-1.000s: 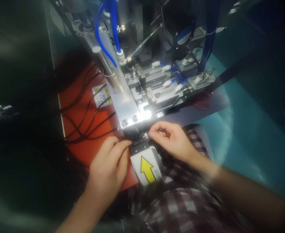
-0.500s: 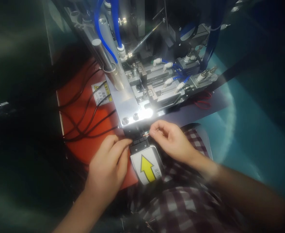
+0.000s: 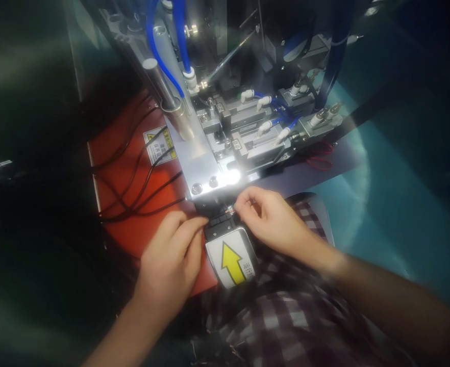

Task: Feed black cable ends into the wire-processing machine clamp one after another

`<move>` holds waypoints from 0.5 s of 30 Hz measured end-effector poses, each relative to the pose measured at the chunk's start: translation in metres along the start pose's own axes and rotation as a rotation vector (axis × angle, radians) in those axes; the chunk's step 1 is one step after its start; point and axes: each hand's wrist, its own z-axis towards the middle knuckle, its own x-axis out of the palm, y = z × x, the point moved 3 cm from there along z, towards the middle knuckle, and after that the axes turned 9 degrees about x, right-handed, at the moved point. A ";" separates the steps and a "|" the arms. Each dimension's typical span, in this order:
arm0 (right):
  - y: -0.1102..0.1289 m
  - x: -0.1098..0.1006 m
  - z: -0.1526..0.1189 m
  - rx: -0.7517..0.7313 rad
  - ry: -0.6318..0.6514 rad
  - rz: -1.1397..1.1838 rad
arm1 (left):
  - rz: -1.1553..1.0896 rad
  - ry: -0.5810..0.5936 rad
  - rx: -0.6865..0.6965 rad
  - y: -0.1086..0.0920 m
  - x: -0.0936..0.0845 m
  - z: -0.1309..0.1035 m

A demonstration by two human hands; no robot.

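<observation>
My right hand (image 3: 267,216) is closed in a pinch at the right side of the machine's front slot, on a small piece (image 3: 230,209) too small to make out. My left hand (image 3: 173,250) has its fingers pressed together, their tips at the left edge of the dark track (image 3: 219,224); anything between them is hidden. The track lies between my hands, under the front edge of a shiny metal plate (image 3: 194,158). Just below it sits a white block with a yellow arrow (image 3: 232,260).
Behind the plate stand metal cylinders (image 3: 265,148) with white fittings and blue air hoses (image 3: 182,41). Black cables (image 3: 133,206) cross the red base (image 3: 118,188) at the left. Red wires (image 3: 320,155) lie at the right. A checked cloth (image 3: 286,321) is below.
The view has shifted very slightly. Both hands keep nearly the same place and pose at the track.
</observation>
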 end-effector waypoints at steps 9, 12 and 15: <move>-0.009 0.004 0.004 -0.021 0.058 0.145 | 0.011 -0.005 0.001 0.000 -0.002 0.000; -0.010 0.005 0.003 -0.048 0.047 0.170 | 0.016 -0.003 0.001 0.000 -0.001 0.001; -0.010 0.006 0.003 -0.053 0.045 0.178 | 0.015 -0.005 0.004 -0.001 -0.002 0.002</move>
